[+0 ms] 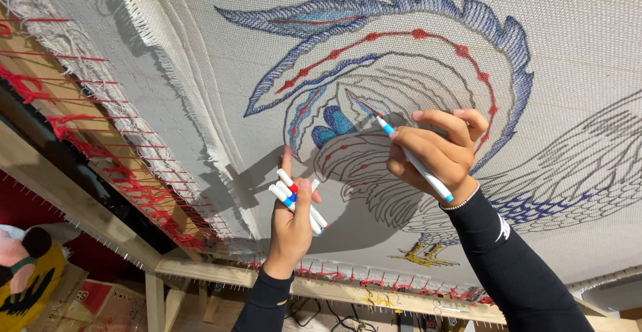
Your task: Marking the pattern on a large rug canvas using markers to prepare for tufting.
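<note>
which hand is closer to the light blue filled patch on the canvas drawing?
Right. The right hand has its blue-tipped marker reaching up-left, the tip just right of the light blue patch. The left hand sits lower, below the patch, holding a bundle of markers.

Canvas (200, 51) under both hands: coarse open-weave cloth, matt, frayed at its edge. Marker (411, 159) in right hand (435, 151) and markers (297, 201) bunched in left hand (291, 228): smooth white plastic, slightly glossy. Frame (87, 205) below left hand: bare unfinished wood. Sleeves (515, 272): matt black stretch fabric.
</note>
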